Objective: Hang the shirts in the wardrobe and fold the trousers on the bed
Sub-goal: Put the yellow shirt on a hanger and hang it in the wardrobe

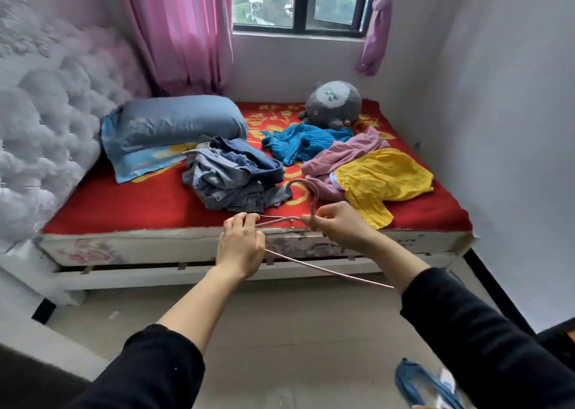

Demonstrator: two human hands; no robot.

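Both hands are held over the bed's (149, 203) near edge, around its middle. One pink hanger (313, 204) is held between them, hook up.
Left hand (241, 246): grip closed, fingertips pinching the hanger's thin shoulder wire.
Right hand (340, 226): grip closed round the hanger's neck just under the hook. The lower bar is seen running down toward the right forearm.
Denim trousers (233, 175) are heaped unfolded mid-bed, just beyond the hands.
Yellow shirt (379, 178) is crumpled toward the near right corner, lying over a pink shirt (339, 156). Teal shirt (305, 142) is bunched behind those, toward the far edge.
Blue pillow (174, 125) is set at the headboard side, grey plush toy (334, 103) at the far edge.
A blue item (417, 383) on the floor at lower right is too blurred to be identified.
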